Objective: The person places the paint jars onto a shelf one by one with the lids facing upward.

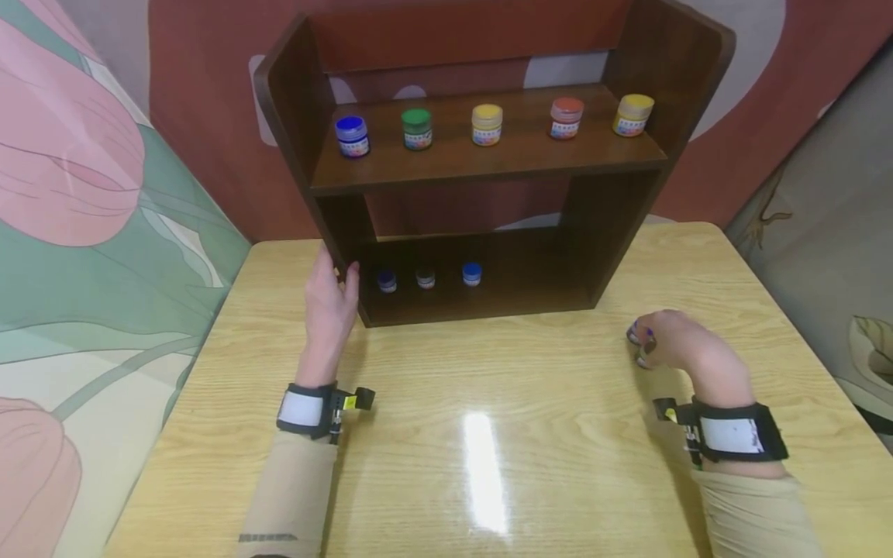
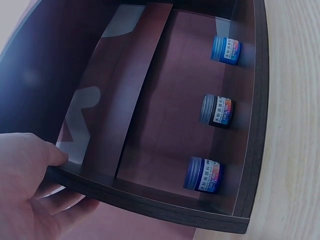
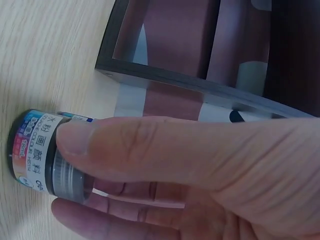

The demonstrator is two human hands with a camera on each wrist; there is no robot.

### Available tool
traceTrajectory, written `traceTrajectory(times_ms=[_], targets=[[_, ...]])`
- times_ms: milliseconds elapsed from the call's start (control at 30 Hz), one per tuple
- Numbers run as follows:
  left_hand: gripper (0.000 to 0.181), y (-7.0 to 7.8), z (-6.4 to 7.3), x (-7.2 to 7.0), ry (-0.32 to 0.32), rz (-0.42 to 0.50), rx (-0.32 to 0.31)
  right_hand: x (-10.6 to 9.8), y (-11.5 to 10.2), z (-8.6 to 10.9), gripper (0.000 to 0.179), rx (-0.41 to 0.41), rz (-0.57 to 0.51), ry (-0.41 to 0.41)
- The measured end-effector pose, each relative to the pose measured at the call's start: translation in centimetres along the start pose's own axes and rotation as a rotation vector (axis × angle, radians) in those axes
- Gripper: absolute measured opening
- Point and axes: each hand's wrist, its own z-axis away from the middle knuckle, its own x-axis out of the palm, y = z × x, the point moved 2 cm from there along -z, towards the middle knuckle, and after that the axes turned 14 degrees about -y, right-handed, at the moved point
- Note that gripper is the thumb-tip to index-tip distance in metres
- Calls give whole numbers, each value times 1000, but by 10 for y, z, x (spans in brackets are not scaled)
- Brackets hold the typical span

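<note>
My left hand [image 1: 330, 306] grips the left side panel of a dark brown wooden shelf [image 1: 488, 172]; in the left wrist view its thumb lies inside the panel and its fingers outside. On the right part of the table, my right hand [image 1: 677, 341] holds a dark paint jar [image 3: 37, 150] by its clear lid, thumb on one side and fingers on the other. A second paint jar [image 1: 633, 332] with blue on it stands just beyond, mostly hidden by the thumb in the right wrist view. A dark blue jar [image 2: 204, 175], a black jar [image 2: 217, 110] and a blue jar [image 2: 226, 49] stand on the lower board.
On the upper board stand a blue jar [image 1: 352, 137], a green jar [image 1: 417, 129], a yellow jar [image 1: 487, 125], a red jar [image 1: 566, 118] and another yellow jar [image 1: 632, 115]. The shelf stands at the back of the wooden table [image 1: 418, 465], before a patterned wall [image 1: 202, 116].
</note>
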Motion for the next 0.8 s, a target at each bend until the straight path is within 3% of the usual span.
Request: traceTrajectory(times_ms=[200, 567, 800], targets=[[39, 0, 0, -1, -1, -7, 6, 0, 1, 0, 20, -26, 9, 14], [39, -1, 0, 0, 10, -19, 17, -4, -9, 4, 15, -141, 70, 169], [38, -1, 0, 0, 2, -9, 4, -6, -22, 2, 12, -181, 51, 209]])
